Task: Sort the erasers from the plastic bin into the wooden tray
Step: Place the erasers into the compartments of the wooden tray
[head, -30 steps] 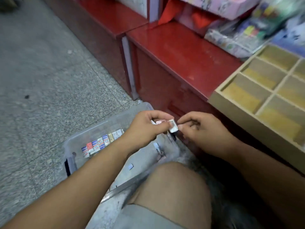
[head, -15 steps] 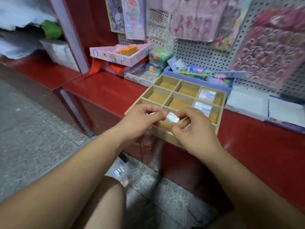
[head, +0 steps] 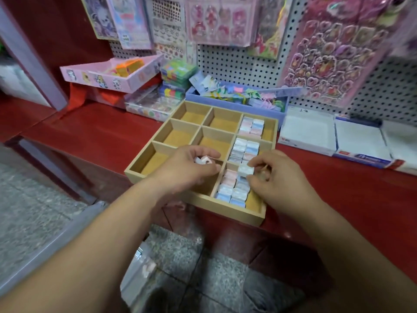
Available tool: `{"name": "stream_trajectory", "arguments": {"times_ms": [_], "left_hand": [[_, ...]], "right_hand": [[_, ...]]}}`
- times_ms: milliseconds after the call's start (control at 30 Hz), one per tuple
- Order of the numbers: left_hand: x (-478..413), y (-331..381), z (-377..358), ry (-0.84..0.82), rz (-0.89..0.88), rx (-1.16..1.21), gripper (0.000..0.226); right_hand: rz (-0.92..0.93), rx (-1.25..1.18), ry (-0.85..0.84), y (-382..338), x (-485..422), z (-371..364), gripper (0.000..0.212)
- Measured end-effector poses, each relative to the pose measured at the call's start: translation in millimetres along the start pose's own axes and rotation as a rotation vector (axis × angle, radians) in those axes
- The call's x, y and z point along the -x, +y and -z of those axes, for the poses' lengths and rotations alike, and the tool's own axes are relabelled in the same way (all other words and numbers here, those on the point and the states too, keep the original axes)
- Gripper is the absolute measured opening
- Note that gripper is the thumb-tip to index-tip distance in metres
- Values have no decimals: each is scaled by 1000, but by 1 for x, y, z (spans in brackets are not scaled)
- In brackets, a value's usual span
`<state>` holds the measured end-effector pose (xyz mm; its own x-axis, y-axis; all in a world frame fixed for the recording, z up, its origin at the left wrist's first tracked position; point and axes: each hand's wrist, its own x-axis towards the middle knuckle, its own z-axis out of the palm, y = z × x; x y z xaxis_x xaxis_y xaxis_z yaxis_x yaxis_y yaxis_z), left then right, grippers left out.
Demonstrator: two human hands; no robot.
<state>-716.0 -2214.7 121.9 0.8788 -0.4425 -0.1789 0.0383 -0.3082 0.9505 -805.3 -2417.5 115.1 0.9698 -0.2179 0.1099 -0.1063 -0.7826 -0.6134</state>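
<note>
At the front edge of the surface (head: pixel 101 136) | right grip (head: pixel 277 179) pinches eraser (head: pixel 246 170) by its sides over tray (head: pixel 237 211) | left grip (head: pixel 187 172) holds spares (head: pixel 203 159) | likely light, rubbery, non-slip

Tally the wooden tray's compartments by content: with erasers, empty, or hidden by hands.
Compartments of the light wooden tray holding pastel wrapped erasers: 3
Empty compartments: 5
Compartment mostly covered by the left hand: 1
Total: 9

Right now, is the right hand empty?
No, the right hand pinches a white eraser just above the erasers already stacked in the near-right compartment of the wooden tray.
</note>
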Motion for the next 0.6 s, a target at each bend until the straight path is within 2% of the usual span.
{"name": "stream_trajectory", "arguments": {"times_ms": [100, 200, 367, 600], "left_hand": [[-6, -3, 2, -39, 20, -21, 28], [-9, -9, 1, -64, 4, -116, 27], [-13, -15, -4, -17, -63, -166, 41], [-12, -12, -3, 22, -115, -152, 21]], "right_hand": [[28, 99, -48, -6, -10, -11, 21], [41, 176, -66, -11, -17, -19, 22], [66, 252, -43, -16, -17, -25, 21], [74, 284, -37, -16, -18, -26, 3]]}}
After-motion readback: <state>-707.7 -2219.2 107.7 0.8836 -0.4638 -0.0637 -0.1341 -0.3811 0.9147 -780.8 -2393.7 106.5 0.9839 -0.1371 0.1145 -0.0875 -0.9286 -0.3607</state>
